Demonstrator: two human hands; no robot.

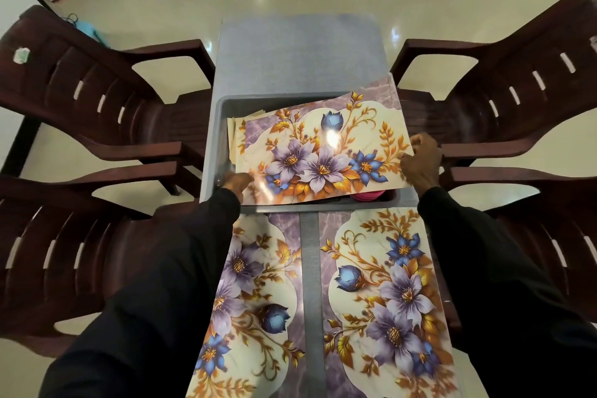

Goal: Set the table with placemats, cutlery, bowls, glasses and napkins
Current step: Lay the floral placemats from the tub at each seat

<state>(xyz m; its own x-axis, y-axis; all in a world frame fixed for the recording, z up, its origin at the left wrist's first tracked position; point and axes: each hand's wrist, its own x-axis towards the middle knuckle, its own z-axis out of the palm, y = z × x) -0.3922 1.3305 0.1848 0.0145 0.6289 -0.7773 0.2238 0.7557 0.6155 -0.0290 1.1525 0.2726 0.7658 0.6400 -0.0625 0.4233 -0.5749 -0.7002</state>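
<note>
Lifted placemat (319,152) sits tilted over the grey tub (219,126) at mid-worktop (300,52), far of the two laid placemats (387,284).

Right hand (420,160): fingers (416,140) curled, pinching the mat's right edge.

Left hand (234,181): at the near-left corner. Its fingers are masked by mat and sleeve, so the grip cannot be told.

Handling: surface is glossy and the sheet bows slightly. Judged thin, light, flexible, likely slippery. Best held at opposite short edges, thumb above and fingers below, kept taut so it does not sag onto the pink bowls (368,195) in the tub.
</note>
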